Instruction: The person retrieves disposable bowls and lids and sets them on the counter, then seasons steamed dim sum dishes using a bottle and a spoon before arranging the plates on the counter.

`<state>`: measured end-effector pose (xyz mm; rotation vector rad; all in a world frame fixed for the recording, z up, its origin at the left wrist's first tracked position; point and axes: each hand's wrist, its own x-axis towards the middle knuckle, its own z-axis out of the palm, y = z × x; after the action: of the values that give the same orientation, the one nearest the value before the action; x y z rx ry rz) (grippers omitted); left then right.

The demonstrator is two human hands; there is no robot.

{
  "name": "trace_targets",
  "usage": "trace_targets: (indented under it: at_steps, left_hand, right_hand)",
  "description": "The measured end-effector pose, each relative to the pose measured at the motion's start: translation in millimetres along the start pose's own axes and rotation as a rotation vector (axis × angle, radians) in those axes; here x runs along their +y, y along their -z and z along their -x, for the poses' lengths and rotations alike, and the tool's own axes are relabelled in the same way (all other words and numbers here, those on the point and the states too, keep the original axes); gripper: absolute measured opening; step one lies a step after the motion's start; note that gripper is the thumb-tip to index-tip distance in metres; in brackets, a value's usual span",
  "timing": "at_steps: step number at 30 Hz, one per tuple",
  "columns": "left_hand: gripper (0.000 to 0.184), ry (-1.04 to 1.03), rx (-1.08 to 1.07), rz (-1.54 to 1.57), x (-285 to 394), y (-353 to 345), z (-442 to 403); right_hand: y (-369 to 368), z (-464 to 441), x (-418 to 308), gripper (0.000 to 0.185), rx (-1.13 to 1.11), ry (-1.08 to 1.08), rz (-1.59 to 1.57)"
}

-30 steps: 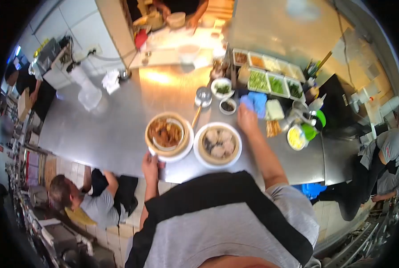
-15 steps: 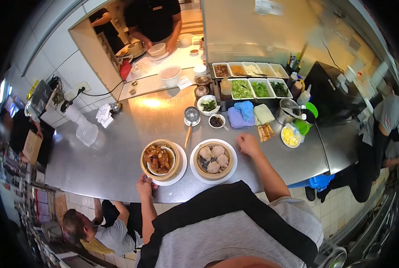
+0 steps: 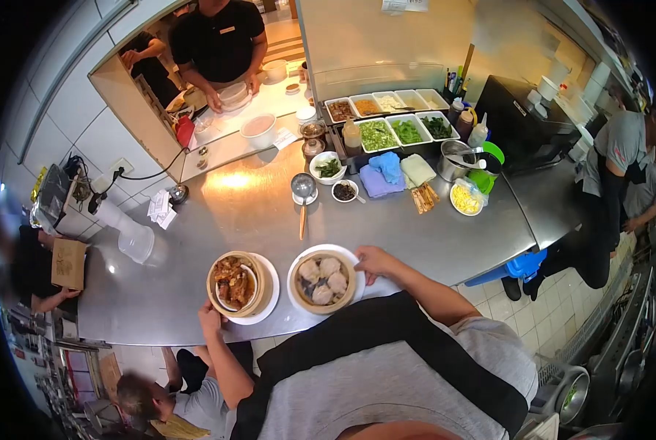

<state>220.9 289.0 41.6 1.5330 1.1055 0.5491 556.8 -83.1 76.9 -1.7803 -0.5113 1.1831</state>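
My left hand (image 3: pixel 211 320) is closed at the lower left edge of a white plate (image 3: pixel 271 299). On this plate a round bamboo steamer (image 3: pixel 264 273) holds a white bowl of brown, sauced meat pieces (image 3: pixel 232 282). My right hand (image 3: pixel 374 265) pinches the right rim of a second white plate (image 3: pixel 354 295), fingertips on the rim. That plate carries another bamboo steamer (image 3: pixel 294 284) with several pale dumplings (image 3: pixel 336 283). Beyond the plates lies a metal ladle (image 3: pixel 303 188) with a wooden handle, its head resting on a small white dish.
Behind stand topping trays (image 3: pixel 377 136), folded cloths (image 3: pixel 381 180), a bowl of greens (image 3: pixel 328 168), a sauce bowl (image 3: pixel 345 191) and a metal pot (image 3: pixel 451 163). A person (image 3: pixel 218 44) works past the serving window; others stand or crouch around the steel counter (image 3: pixel 174 257).
My right hand has come down from the counter beyond the right plate onto its rim. My left hand stays by the left plate. The camera view has shifted. A person's box at left appears turned.
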Motion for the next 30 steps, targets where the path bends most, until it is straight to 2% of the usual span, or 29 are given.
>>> trace_targets:
  at_steps: [5,10,12,15,18,21,22,23,24,25,26,29,30]
  left_hand:
    - [0.015,0.024,0.102,0.042,6,50,-19]
    - [0.013,0.037,0.179,0.028,4,81,-47]
    - [0.014,0.027,0.151,0.047,3,85,-57]
    - [0.016,-0.003,0.174,0.118,-1,93,-64]
    - [0.028,-0.093,0.205,0.254,-21,106,-64]
    - [0.035,-0.317,0.678,-0.296,-47,115,-43]
    - [0.041,-0.251,0.784,-0.511,-27,101,-6]
    - [0.045,-0.32,0.896,-0.683,-36,101,11]
    - [0.044,-0.443,1.112,-0.718,-65,103,12]
    - [0.044,-0.498,1.157,-0.752,-81,96,25]
    - [0.044,-0.523,1.111,-0.755,-90,85,41]
    - [0.043,-0.494,0.628,-0.73,-93,39,91]
    - [0.043,-0.529,0.511,-0.757,-90,18,105]
  right_hand:
    - [-75,-9,-27,0.023,0.031,-0.007,-0.006]
    - [-113,-35,-43,0.022,0.047,0.015,-0.126]
    - [-124,-54,-47,0.022,-0.013,0.011,-0.158]
    - [-139,-58,-56,0.022,0.095,0.053,-0.337]
    - [-148,-61,-53,0.033,0.063,0.077,-0.454]
    - [-155,-57,-24,0.051,-0.017,0.191,-0.602]
    - [-155,-50,-12,0.055,-0.028,0.247,-0.633]
    - [-155,-49,12,0.059,-0.091,0.332,-0.653]
    - [-150,-19,5,0.046,-0.107,0.258,-0.582]
    - [-145,0,10,0.032,-0.147,0.17,-0.555]
    - [-142,31,9,0.02,-0.181,0.131,-0.558]
    - [-137,87,45,0.017,-0.25,0.056,-0.558]
    - [-137,98,62,0.016,-0.195,0.023,-0.588]
